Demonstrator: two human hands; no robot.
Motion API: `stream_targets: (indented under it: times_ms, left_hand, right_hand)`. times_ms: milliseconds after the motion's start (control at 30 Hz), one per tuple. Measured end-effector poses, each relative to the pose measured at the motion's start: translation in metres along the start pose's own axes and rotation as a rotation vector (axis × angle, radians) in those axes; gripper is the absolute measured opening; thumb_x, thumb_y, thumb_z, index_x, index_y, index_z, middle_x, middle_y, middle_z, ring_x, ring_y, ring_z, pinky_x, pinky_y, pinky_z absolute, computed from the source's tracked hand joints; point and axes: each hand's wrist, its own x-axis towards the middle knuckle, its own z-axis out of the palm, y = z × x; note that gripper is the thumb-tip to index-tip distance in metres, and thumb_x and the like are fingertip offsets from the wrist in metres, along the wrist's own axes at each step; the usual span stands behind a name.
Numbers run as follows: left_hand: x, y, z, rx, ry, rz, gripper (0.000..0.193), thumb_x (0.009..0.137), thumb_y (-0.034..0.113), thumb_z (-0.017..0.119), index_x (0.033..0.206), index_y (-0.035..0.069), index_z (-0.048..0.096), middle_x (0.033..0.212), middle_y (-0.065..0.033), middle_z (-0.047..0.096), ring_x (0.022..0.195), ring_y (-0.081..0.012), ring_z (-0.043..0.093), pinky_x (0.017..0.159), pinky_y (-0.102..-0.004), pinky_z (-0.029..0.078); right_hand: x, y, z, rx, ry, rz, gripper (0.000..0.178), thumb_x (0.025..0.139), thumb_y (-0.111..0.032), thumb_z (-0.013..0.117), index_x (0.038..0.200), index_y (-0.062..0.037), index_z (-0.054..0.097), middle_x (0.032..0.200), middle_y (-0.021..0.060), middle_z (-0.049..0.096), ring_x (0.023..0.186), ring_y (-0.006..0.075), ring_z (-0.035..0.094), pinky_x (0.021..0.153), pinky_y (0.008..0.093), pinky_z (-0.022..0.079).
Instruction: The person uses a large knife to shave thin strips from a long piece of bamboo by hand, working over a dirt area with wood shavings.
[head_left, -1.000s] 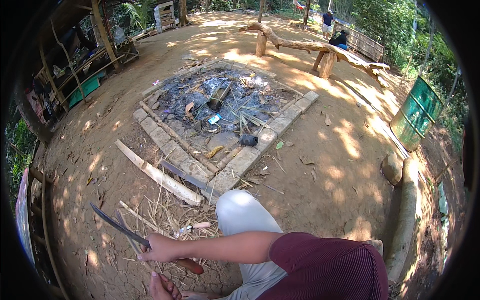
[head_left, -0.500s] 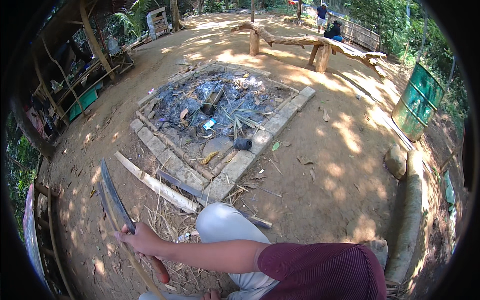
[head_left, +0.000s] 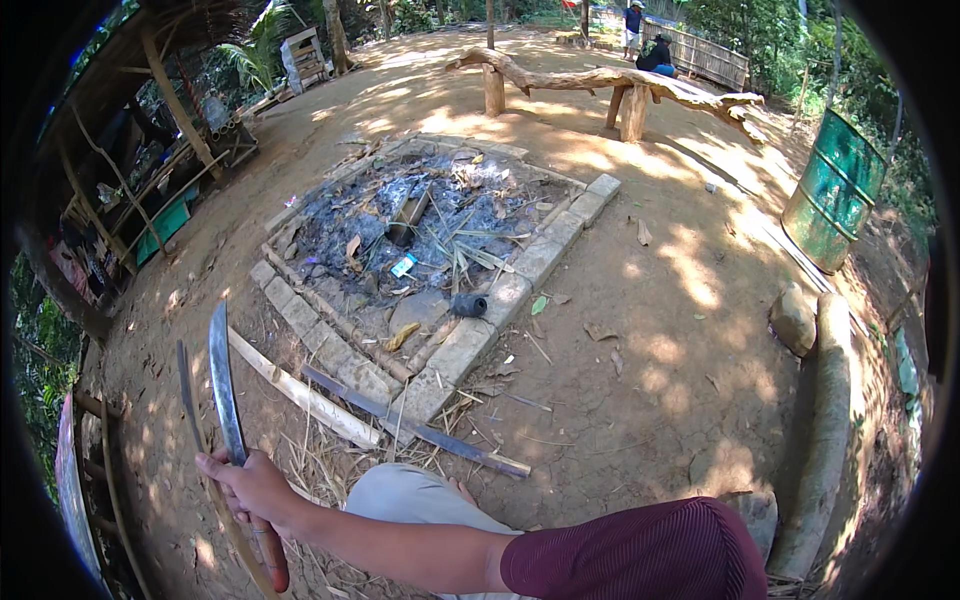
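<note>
My right hand reaches across to the left from a maroon sleeve, closed round the red-brown handle of a machete. Its curved blade points up and away. A thin strip of wood runs beside the blade and passes by my fingers toward the lower edge; whether they touch it, I cannot tell. My left hand is out of view. My knee in light trousers is bent just beyond my forearm.
A stone-edged fire pit with ash lies ahead. Near it are a pale split pole and a dark strip. A green drum and a log stand right. Two people are beyond a rough wooden bench.
The machete blade has swung upright and now stands farther apart from the wood strip. My right hand is a little lower and farther left. The whole view has shifted slightly.
</note>
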Motion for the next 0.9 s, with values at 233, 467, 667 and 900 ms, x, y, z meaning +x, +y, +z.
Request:
stream_targets:
  times_ms: [233,467,667,900]
  left_hand:
    - [0.018,0.008,0.009,-0.027,0.022,0.036,0.027,0.100,0.029,0.053,0.095,0.003,0.059,0.075,-0.0051,0.053,0.063,-0.0153,0.050,0.065,-0.0278,0.042]
    - [0.022,0.015,0.005,-0.067,0.036,0.083,0.030,0.100,0.033,0.051,0.093,0.004,0.058,0.071,-0.0048,0.050,0.060,-0.0151,0.047,0.062,-0.0273,0.040]
    - [0.022,0.030,-0.013,-0.158,0.056,0.170,0.034,0.101,0.036,0.050,0.091,0.004,0.058,0.067,-0.0046,0.048,0.057,-0.0150,0.045,0.059,-0.0270,0.038]
    - [0.029,0.060,-0.041,-0.220,0.137,0.374,0.037,0.101,0.039,0.048,0.089,0.005,0.057,0.063,-0.0043,0.045,0.054,-0.0148,0.042,0.056,-0.0266,0.036]
  right_hand:
    - [0.017,-0.012,-0.007,0.216,0.047,0.049,0.031,0.090,-0.039,0.071,0.095,-0.0141,0.054,0.058,-0.0101,0.034,0.046,0.0035,0.034,0.045,0.0241,0.032]
    - [0.021,0.007,-0.006,0.546,0.128,0.158,0.030,0.090,-0.038,0.072,0.090,-0.0161,0.051,0.058,-0.0103,0.031,0.049,0.0042,0.034,0.050,0.0247,0.035]
    - [0.012,0.011,-0.001,0.616,0.188,0.188,0.029,0.092,-0.035,0.068,0.089,-0.0165,0.047,0.059,-0.0084,0.030,0.050,0.0061,0.035,0.053,0.0259,0.037]
    - [0.009,0.013,0.019,0.672,0.307,0.196,0.026,0.096,-0.031,0.063,0.092,-0.0125,0.044,0.061,-0.0047,0.033,0.052,0.0092,0.037,0.053,0.0298,0.041]
